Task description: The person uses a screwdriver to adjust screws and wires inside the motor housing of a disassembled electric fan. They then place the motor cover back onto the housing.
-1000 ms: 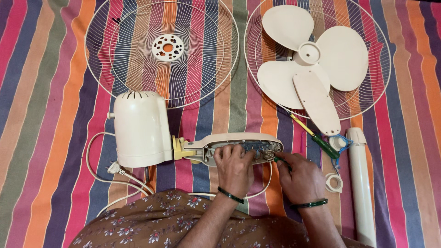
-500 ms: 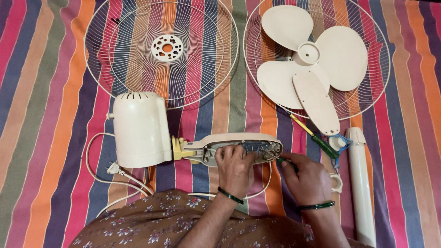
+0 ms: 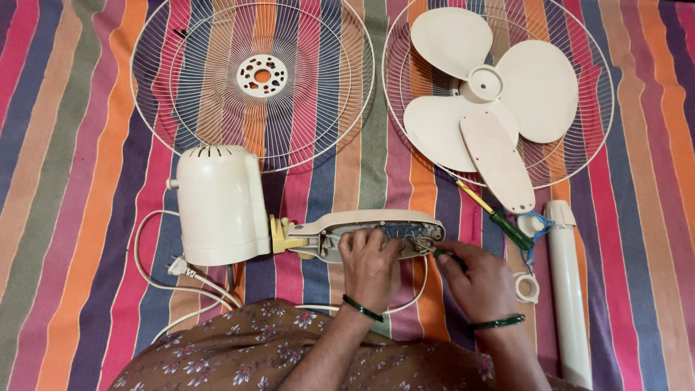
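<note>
I am working on the opened control housing (image 3: 376,233) of a dismantled fan, lying on the striped cloth (image 3: 65,217) just right of the cream motor body (image 3: 219,205). My left hand (image 3: 371,269) is pressing down on the housing, fingers curled together over its lower edge. My right hand (image 3: 481,284) is pinching a thin tool (image 3: 433,251), fingers clamped on it, its tip touching the housing's right end. In my judgement the step is going well only if the left hand is keeping the housing from rocking and the tool is staying square to the fastener. A green-handled screwdriver (image 3: 496,216) is lying near the fan blade (image 3: 492,94).
</note>
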